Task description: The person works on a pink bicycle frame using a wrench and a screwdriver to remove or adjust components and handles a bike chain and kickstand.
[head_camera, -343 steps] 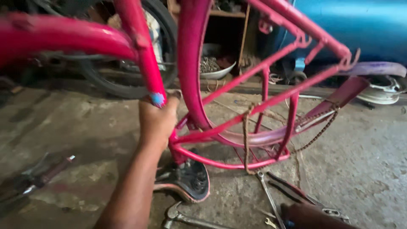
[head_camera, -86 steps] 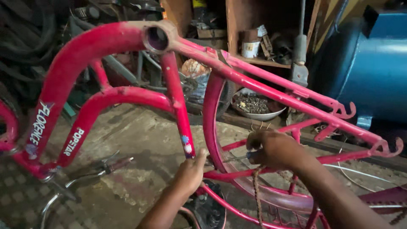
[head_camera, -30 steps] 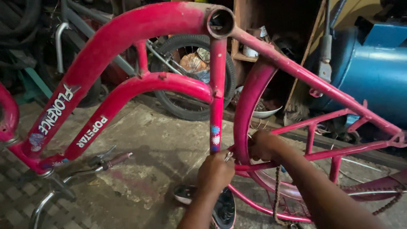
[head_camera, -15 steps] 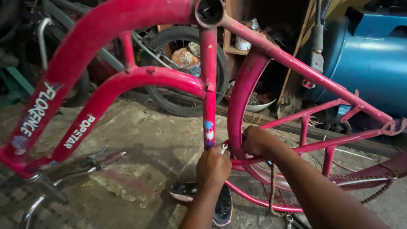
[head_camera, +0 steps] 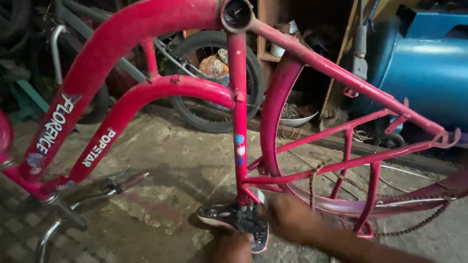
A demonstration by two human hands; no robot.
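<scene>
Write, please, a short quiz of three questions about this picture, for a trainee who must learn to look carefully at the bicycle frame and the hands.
1. True or false: the pink bicycle frame has its saddle fitted in the seat tube.
2. What hangs over the frame's lower rear stay?
A. a rusty chain
B. a cloth
C. a brake cable
3. Fill the gap: both hands are low by the black ____ at the bottom of the frame.

Key
1. False: the top of the seat tube is an open hole.
2. A.
3. pedal: the left hand is just below it, the right hand beside it, blurred.
</scene>
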